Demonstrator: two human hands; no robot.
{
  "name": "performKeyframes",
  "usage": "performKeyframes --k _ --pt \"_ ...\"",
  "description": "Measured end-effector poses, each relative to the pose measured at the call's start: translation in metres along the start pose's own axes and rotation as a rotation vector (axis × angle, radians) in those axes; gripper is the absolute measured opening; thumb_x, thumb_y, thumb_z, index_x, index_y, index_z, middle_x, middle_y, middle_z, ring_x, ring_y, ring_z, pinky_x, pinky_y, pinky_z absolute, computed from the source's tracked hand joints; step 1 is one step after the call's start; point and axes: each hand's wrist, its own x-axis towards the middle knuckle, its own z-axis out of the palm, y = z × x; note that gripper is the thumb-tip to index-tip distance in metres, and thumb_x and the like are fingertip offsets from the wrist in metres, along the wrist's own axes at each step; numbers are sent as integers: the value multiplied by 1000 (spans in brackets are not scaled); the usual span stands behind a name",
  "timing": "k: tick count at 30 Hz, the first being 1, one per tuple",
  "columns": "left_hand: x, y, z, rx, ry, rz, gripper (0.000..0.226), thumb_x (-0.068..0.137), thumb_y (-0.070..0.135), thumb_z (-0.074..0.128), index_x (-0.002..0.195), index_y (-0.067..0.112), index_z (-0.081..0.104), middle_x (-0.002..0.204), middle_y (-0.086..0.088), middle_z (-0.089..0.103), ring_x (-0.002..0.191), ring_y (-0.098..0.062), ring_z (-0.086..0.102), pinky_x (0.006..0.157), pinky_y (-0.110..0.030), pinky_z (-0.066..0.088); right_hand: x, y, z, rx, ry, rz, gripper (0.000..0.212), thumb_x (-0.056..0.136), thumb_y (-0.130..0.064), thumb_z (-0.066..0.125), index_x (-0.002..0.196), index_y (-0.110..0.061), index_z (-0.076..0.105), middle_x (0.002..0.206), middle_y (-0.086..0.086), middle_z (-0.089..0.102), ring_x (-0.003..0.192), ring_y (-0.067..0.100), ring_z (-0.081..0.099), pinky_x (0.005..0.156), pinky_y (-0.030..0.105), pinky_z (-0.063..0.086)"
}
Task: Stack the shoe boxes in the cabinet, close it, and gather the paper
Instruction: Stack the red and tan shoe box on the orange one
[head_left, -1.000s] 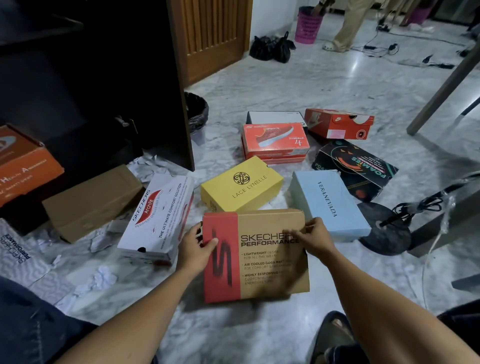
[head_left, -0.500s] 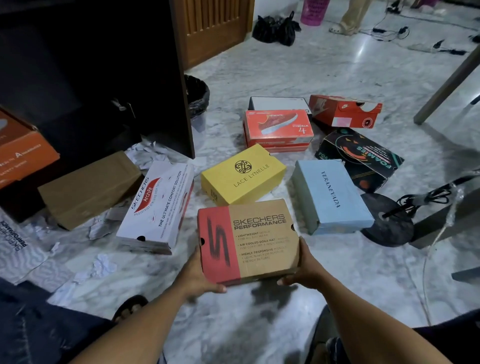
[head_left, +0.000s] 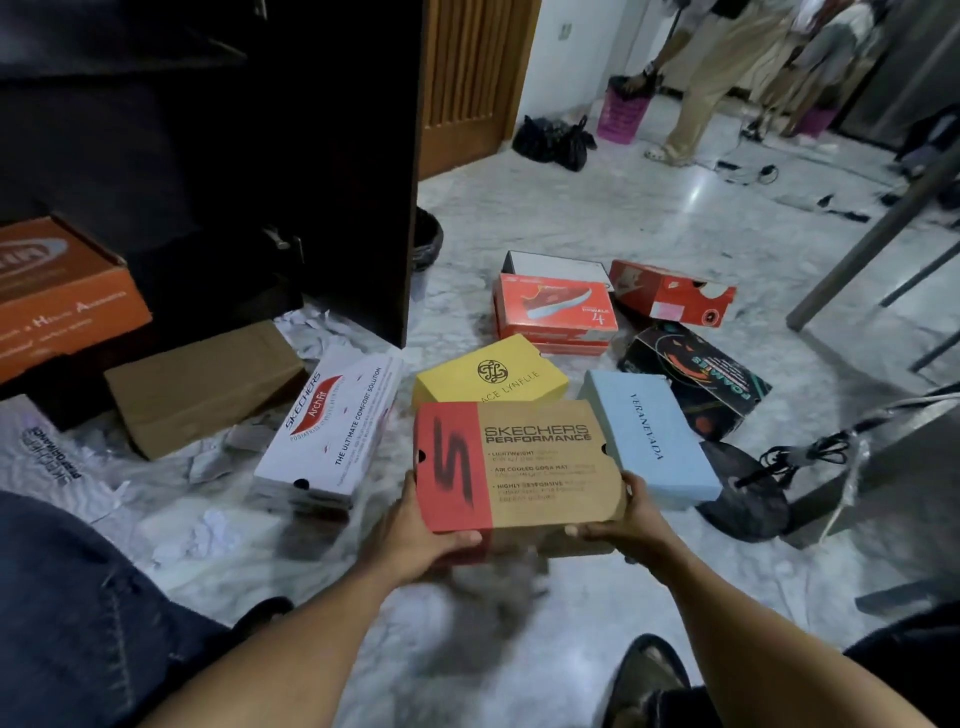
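Note:
I hold a brown and red Skechers Performance box (head_left: 519, 462) above the floor. My left hand (head_left: 415, 535) grips its near left corner and my right hand (head_left: 623, 519) grips its near right corner. Behind it on the marble floor lie a yellow box (head_left: 493, 371), a light blue box (head_left: 649, 436), a white Skechers box (head_left: 332, 421), a plain brown box (head_left: 202, 384), two red boxes (head_left: 556, 312) (head_left: 672, 293) and a black box (head_left: 696, 376). The dark cabinet (head_left: 208, 156) stands open at the left, with an orange box (head_left: 57, 296) inside. Crumpled white paper (head_left: 208, 535) litters the floor near it.
A person stands at the back right beside a pink basket (head_left: 621, 111). Black bags (head_left: 553, 140) lie by the wooden door. A black bin (head_left: 428, 239) sits behind the cabinet door. A round stand base (head_left: 743, 493) with cables and table legs are at the right.
My hands took the Skechers Performance box at its near corners and lifted it off the floor. The view has tilted upward since half a second ago.

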Motion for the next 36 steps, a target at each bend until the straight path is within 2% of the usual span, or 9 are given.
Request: performKeyframes --k 3,5,12,16,19,23,28,32,36 --pt "0 34 -34 -1 76 32 108 47 71 85 139 41 36 112 25 61 106 -10 60 93 -33 50 -11 -57 -7 -71 52 -99 128 35 -41 100 142 -21 33 131 4 51 109 22 55 76 31 55" --pt "0 56 -67 -40 127 55 107 49 74 82 139 40 36 115 22 61 109 -11 58 100 -38 48 -17 -103 -5 -77 59 -182 113 46 -33 100 138 -20 37 127 1 54 115 22 54 87 41 53" --pt "-33 102 -211 -50 369 102 109 57 70 81 147 32 33 123 13 63 115 -13 59 100 -33 45 -33 -259 47 -132 -45 -440 84 58 -21 95 125 -20 45 109 -3 61 94 11 61 57 18 52" --pt "-58 102 -289 18 502 72 126 38 89 73 146 37 31 126 14 65 115 -14 61 102 -38 49 -32 -321 97 -232 -98 -570 91 43 -47 97 117 -24 50 113 4 67 95 20 67 73 42 60" --pt "-77 96 -330 17 583 46 105 54 69 83 141 31 41 120 13 65 109 -11 62 93 -26 47 -28 -361 137 -297 -146 -672 97 41 -61 93 121 -29 50 112 -4 64 97 20 65 67 43 62" --pt "-86 82 -366 27 679 26 83 66 53 86 135 29 46 115 16 62 103 -3 60 82 -14 42 -3 -396 191 -252 -205 -795 118 31 -73 88 132 -24 53 115 -8 65 105 17 65 90 42 58" --pt "-62 57 -391 4 692 -91 71 73 32 86 133 21 49 119 11 63 110 -6 61 90 -14 45 47 -392 253 -108 -350 -769 89 47 -45 97 123 -30 54 103 -16 62 91 1 62 68 20 58" --pt "-21 34 -417 53 756 -229 60 74 42 83 125 23 57 120 3 66 112 -16 62 96 -26 45 104 -404 314 -44 -316 -791 104 40 -68 91 130 -33 53 115 -15 64 105 12 66 80 34 61" --pt "6 14 -453 60 851 -285 54 82 37 78 128 19 56 120 6 63 113 -14 59 90 -21 40 139 -428 384 51 -321 -768 102 41 -58 94 128 -23 56 106 -7 65 104 17 65 88 37 57"
